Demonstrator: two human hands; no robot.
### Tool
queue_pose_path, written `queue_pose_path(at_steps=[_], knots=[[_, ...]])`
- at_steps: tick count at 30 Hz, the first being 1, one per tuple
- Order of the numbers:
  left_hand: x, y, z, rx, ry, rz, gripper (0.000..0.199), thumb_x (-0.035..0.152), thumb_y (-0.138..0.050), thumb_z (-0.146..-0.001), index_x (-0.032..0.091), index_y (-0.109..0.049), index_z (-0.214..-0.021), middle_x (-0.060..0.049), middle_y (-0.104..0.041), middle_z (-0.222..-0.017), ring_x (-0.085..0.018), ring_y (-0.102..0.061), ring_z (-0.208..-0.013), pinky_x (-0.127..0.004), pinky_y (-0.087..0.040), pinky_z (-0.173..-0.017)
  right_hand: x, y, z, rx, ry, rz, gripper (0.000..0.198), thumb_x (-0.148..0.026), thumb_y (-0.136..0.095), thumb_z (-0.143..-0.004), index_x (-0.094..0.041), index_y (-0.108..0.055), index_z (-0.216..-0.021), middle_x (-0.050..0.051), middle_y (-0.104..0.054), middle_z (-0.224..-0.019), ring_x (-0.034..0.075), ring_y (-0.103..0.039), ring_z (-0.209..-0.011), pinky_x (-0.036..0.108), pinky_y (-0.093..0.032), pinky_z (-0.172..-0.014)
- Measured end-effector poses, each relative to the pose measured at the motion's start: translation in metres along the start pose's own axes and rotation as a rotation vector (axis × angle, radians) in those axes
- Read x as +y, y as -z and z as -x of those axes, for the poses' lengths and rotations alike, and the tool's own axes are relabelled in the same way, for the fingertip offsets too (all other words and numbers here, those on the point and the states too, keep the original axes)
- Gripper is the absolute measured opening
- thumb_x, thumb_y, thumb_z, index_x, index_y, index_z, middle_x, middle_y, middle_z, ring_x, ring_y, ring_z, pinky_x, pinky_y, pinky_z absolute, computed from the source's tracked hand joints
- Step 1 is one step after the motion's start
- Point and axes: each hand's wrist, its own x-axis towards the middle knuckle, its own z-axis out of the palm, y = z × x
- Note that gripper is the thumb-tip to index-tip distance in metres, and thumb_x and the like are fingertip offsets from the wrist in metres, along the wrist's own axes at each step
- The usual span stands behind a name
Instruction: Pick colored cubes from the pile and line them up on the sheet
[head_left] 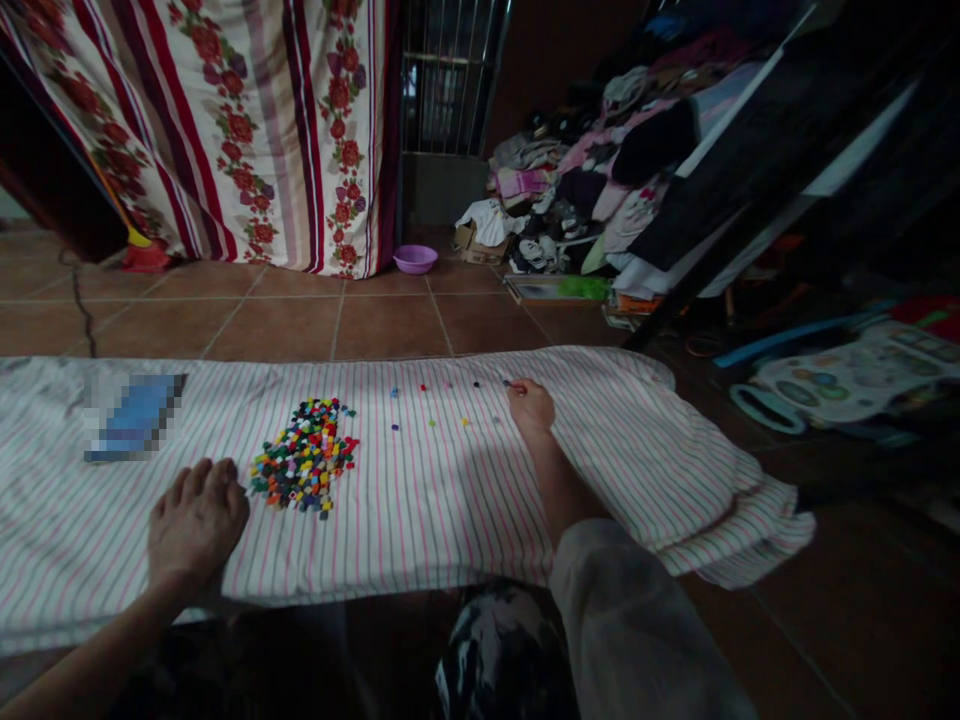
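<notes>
My left hand [197, 515] rests palm down on the striped cloth [442, 520], fingers lying on the fabric and nothing visible in them. Just right of it lies a heap of tiny multicoloured cubes [307, 455]. Farther right, my right hand [532, 405] pinches a small dark cube [507, 383] against the cloth at the end of a spaced row. That back row also has a blue piece [394, 392], a red cube [423, 387] and a black cube [476, 384]. A nearer row includes a purple cube [395, 427], a green cube [432, 423] and a yellow cube [464, 422].
A blurred blue rectangular item [139, 415] lies at the cloth's left. Beyond are a floral curtain [247, 130], a purple basin [415, 259] and a heap of clothes [585, 180]. A pale plastic item with a blue edge [840, 375] stands at right.
</notes>
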Motion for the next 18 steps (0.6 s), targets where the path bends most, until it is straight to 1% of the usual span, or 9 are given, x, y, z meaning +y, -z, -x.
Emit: queue_pose_path(at_steps=[5, 10, 18], knots=[[-0.002, -0.0014, 0.0001, -0.013, -0.016, 0.002, 0.047, 0.029, -0.03, -0.091, 0.01, -0.056, -0.125, -0.022, -0.053, -0.136, -0.037, -0.048, -0.128, -0.055, -0.042, -0.101, 0.0007, -0.0007, 0.0025, 0.007, 0.012, 0.015, 0.025, -0.025, -0.055, -0.082, -0.022, -0.072, -0.099, 0.006, -0.072, -0.095, 0.022, -0.064, -0.088, 0.029, -0.046, -0.075], [-0.002, -0.0002, 0.0003, -0.025, -0.011, 0.008, 0.049, 0.03, -0.027, -0.092, 0.01, -0.054, -0.127, -0.022, -0.052, -0.136, -0.039, -0.046, -0.129, -0.055, -0.042, -0.102, 0.0017, -0.0016, 0.0028, 0.024, 0.014, 0.023, 0.023, -0.023, -0.056, -0.081, -0.023, -0.073, -0.097, 0.005, -0.072, -0.092, 0.02, -0.063, -0.084, 0.028, -0.045, -0.072], [0.0003, 0.0001, 0.0002, 0.002, -0.007, 0.004, 0.048, 0.03, -0.029, -0.091, 0.01, -0.055, -0.126, -0.022, -0.054, -0.135, -0.037, -0.048, -0.128, -0.053, -0.043, -0.1, 0.0016, -0.004, 0.001, 0.041, 0.006, 0.034, 0.025, -0.023, -0.057, -0.079, -0.025, -0.074, -0.097, 0.006, -0.071, -0.091, 0.02, -0.062, -0.082, 0.028, -0.045, -0.071]])
